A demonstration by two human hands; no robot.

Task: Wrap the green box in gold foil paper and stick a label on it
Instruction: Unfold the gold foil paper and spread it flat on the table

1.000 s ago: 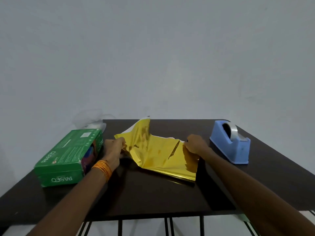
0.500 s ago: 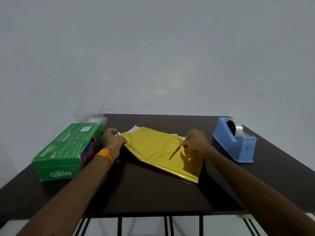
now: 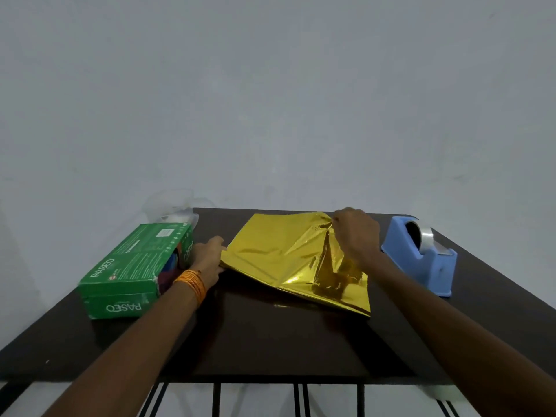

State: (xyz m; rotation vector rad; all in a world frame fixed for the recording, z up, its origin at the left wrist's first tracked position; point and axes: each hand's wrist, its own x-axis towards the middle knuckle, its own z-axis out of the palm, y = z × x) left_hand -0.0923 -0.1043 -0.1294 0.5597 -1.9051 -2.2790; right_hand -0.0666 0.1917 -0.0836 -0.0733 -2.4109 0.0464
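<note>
"PASEO" green box (image 3: 129,266) lies on its side, just left of your gold foil paper (image 3: 276,254).
Your left hand (image 3: 207,257) pinches the foil's left corner, your right hand (image 3: 356,236) its raised far corner; blue dispenser (image 3: 421,266) holds tape (image 3: 426,236).

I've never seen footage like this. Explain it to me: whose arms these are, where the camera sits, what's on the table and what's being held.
There is no machine here. A person works with bare hands, and a single camera worn on their head looks forward and down, so both arms reach in from the bottom. On the dark table are a green box at the left, a sheet of gold foil in the middle and a blue tape dispenser at the right. The left hand holds the foil's left edge. The right hand pinches its far corner and lifts it.
</note>
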